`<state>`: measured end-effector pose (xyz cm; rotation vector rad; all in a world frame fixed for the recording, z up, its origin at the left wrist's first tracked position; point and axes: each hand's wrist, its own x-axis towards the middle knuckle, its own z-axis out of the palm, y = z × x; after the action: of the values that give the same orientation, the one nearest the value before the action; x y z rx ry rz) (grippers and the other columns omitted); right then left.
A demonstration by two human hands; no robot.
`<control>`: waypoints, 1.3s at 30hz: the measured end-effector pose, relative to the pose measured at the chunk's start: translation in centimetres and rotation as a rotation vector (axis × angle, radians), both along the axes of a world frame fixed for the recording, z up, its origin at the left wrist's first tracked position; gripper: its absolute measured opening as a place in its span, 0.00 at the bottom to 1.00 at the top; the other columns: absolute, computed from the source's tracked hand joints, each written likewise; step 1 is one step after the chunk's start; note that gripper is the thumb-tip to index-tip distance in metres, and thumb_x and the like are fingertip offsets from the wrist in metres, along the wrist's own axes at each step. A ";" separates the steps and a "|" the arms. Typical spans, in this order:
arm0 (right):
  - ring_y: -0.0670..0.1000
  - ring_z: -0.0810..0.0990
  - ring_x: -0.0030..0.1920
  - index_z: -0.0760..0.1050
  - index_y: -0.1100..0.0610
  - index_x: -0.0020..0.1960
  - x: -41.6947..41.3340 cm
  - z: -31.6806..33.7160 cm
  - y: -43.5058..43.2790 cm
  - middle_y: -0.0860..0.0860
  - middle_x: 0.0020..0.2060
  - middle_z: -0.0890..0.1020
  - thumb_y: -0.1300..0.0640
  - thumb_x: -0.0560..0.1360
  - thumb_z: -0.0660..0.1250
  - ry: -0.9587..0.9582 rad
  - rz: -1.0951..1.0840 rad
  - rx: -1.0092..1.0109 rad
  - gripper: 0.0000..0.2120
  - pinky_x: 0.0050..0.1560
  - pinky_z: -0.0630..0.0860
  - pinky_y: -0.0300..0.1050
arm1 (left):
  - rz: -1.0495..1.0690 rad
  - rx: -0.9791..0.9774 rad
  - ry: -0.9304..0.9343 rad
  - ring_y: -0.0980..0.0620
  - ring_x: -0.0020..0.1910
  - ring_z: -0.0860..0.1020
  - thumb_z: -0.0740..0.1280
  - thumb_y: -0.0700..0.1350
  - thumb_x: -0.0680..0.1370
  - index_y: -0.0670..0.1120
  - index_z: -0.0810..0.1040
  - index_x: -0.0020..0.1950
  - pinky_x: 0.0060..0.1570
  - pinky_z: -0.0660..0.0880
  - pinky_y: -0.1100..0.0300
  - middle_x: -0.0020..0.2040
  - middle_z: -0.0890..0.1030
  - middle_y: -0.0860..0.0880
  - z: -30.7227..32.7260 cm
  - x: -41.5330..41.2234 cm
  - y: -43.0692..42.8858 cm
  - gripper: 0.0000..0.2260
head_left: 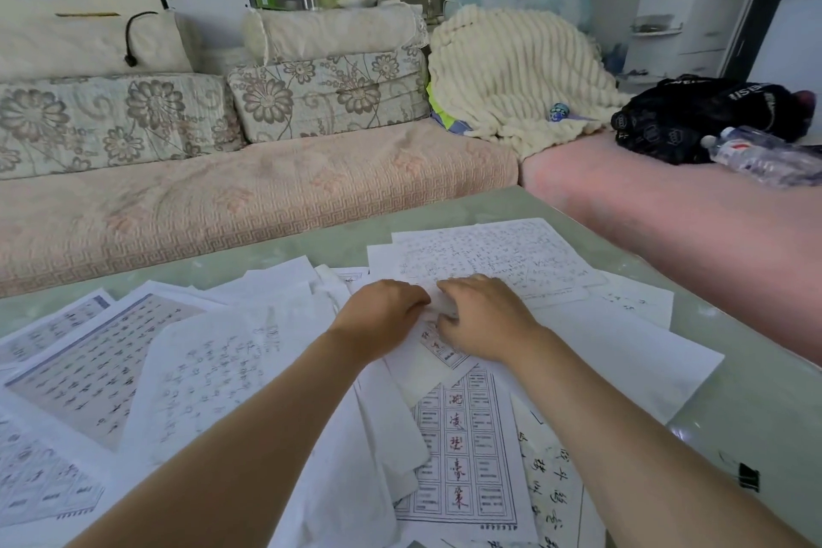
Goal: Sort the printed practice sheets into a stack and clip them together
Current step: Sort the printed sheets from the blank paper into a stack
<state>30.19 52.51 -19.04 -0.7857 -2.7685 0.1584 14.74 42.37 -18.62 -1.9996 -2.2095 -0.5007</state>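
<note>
Side by side: left hand (378, 318) and right hand (487, 318), both grips curled, pinching the top of a white grid-printed practice sheet (438, 354). Loose white handwritten sheets (213, 369) spread around the grips on pale green glass tabletop (756, 405); black binder clip (748, 476) well off right.

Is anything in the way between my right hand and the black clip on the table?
Nothing visible blocks it. Only flat loose sheets lie between your right hand and the black clip, which sits on the bare table.
</note>
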 end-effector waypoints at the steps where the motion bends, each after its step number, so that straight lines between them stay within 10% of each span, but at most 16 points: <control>1: 0.55 0.79 0.54 0.76 0.56 0.59 0.0 0.2 0.0 0.50 0.52 0.82 0.47 0.76 0.60 -0.009 0.015 0.060 0.17 0.53 0.75 0.49 | -0.005 0.004 -0.048 0.48 0.49 0.80 0.63 0.48 0.79 0.48 0.82 0.54 0.48 0.75 0.54 0.49 0.84 0.50 0.1 0.0 -0.2 0.09; 5: 0.53 0.81 0.42 0.79 0.51 0.46 0.4 0.6 -0.4 0.48 0.41 0.82 0.45 0.76 0.59 -0.016 0.072 0.182 0.13 0.40 0.75 0.45 | -0.070 -0.040 -0.092 0.52 0.54 0.79 0.68 0.46 0.77 0.48 0.83 0.57 0.54 0.73 0.61 0.53 0.84 0.51 0.6 -0.4 -1.2 0.10; 11: 0.56 0.79 0.59 0.74 0.51 0.69 0.4 0.5 -1.2 0.49 0.60 0.82 0.53 0.74 0.64 0.113 0.060 0.045 0.23 0.61 0.71 0.51 | 0.002 0.150 -0.123 0.52 0.51 0.81 0.65 0.40 0.79 0.49 0.83 0.55 0.50 0.75 0.61 0.51 0.85 0.53 1.4 0.3 -2.5 0.10; 18: 0.49 0.83 0.50 0.86 0.53 0.50 0.8 2.9 -2.6 0.45 0.46 0.86 0.65 0.75 0.66 0.443 0.057 -0.188 0.13 0.53 0.76 0.37 | 0.031 0.149 -0.229 0.59 0.63 0.71 0.71 0.43 0.74 0.55 0.74 0.68 0.59 0.66 0.69 0.63 0.77 0.58 3.7 1.0 -6.4 0.22; 22: 0.51 0.80 0.55 0.85 0.53 0.52 1.5 4.9 -4.9 0.45 0.49 0.83 0.66 0.72 0.71 0.545 0.067 -0.159 0.13 0.59 0.74 0.42 | 0.100 0.222 -0.218 0.53 0.38 0.77 0.66 0.39 0.77 0.57 0.81 0.43 0.36 0.72 0.61 0.39 0.82 0.54 5.3 1.8 -9.0 0.12; 25: 0.59 0.68 0.67 0.75 0.52 0.66 2.3 4.9 -6.8 0.54 0.66 0.73 0.59 0.71 0.72 0.406 -0.207 -0.045 0.24 0.65 0.67 0.51 | 0.101 0.312 -0.089 0.50 0.38 0.80 0.67 0.35 0.72 0.53 0.84 0.45 0.33 0.76 0.57 0.39 0.84 0.53 6.6 2.5 -11.4 0.13; 28: 0.59 0.72 0.63 0.67 0.55 0.72 3.2 5.9 -9.9 0.58 0.66 0.71 0.59 0.76 0.64 0.434 -0.460 -0.431 0.25 0.56 0.69 0.46 | 0.071 0.378 0.093 0.48 0.40 0.82 0.71 0.32 0.64 0.51 0.86 0.48 0.30 0.78 0.58 0.42 0.85 0.54 7.2 3.0 -14.2 0.19; 32: 0.59 0.84 0.41 0.73 0.60 0.62 2.2 7.6 -13.7 0.58 0.53 0.78 0.48 0.77 0.66 0.792 -0.530 -1.516 0.19 0.38 0.82 0.52 | -0.012 0.314 0.209 0.48 0.35 0.79 0.70 0.33 0.62 0.52 0.85 0.46 0.26 0.75 0.59 0.37 0.82 0.54 7.5 3.9 -18.1 0.19; 39: 0.58 0.84 0.43 0.78 0.67 0.52 0.4 7.2 -17.2 0.60 0.46 0.84 0.72 0.67 0.76 0.430 -0.516 -1.299 0.16 0.43 0.84 0.49 | -0.037 -0.071 0.054 0.58 0.51 0.76 0.69 0.57 0.73 0.61 0.77 0.63 0.43 0.71 0.64 0.54 0.78 0.61 8.2 5.1 -23.9 0.18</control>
<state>30.58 35.28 -11.87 -1.4244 -1.7016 1.8190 19.85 18.42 -10.44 -2.0662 -2.1923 -0.3730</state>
